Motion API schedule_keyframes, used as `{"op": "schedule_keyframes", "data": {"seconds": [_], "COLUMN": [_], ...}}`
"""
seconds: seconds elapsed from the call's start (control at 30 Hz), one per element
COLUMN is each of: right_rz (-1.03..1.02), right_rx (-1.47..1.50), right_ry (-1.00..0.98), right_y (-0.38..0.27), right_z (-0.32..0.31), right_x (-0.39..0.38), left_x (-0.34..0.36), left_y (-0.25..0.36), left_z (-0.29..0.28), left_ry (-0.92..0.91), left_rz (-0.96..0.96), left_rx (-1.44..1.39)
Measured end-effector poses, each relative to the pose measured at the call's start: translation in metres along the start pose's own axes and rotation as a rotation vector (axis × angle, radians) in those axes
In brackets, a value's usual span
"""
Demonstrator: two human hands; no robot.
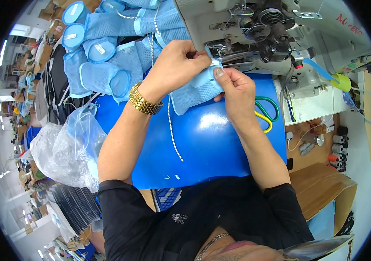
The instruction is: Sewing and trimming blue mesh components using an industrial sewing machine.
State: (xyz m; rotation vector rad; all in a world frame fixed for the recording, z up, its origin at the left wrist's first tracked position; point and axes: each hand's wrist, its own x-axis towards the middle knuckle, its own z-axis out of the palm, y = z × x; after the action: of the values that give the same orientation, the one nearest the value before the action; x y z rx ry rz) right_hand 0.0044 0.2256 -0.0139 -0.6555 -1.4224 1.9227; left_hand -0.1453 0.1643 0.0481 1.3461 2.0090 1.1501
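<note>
Both my hands hold a light blue mesh pouch by its upper edge, close to the sewing machine's needle area. My left hand, with a gold watch on the wrist, has its fingers closed in a pinch on the fabric; the fingertips are partly hidden. On the pouch's right side, my right hand grips the smooth blue border between thumb and fingers. A black-and-white flecked cord hangs down over the blue table, left of the pouch.
More blue mesh pouches with round ends are heaped at the far left, with cords across them. A clear plastic bag lies at the table's left edge. Green-handled scissors rest right of my right hand. A cardboard box stands lower right.
</note>
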Motion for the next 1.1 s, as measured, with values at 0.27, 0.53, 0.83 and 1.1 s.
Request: {"op": "schedule_keyframes", "data": {"seconds": [0.27, 0.53, 0.83, 1.1], "right_rz": [0.053, 0.037, 0.015, 0.018], "right_rx": [0.035, 0.028, -0.001, -0.021], "right_ry": [-0.066, -0.056, -0.092, -0.099], "right_y": [-0.004, -0.004, -0.005, -0.005], "right_z": [-0.004, -0.005, -0.009, -0.011], "right_x": [0.001, 0.002, 0.005, 0.006], "left_x": [0.000, -0.003, -0.001, -0.001], "left_y": [-0.002, 0.003, -0.002, -0.007], "left_z": [-0.001, 0.001, 0.006, 0.008], "left_ry": [-0.006, -0.004, 0.017, 0.016], "left_rz": [0.003, 0.036, 0.022, 0.025], "left_rx": [-0.010, 0.033, 0.028, 0.010]}}
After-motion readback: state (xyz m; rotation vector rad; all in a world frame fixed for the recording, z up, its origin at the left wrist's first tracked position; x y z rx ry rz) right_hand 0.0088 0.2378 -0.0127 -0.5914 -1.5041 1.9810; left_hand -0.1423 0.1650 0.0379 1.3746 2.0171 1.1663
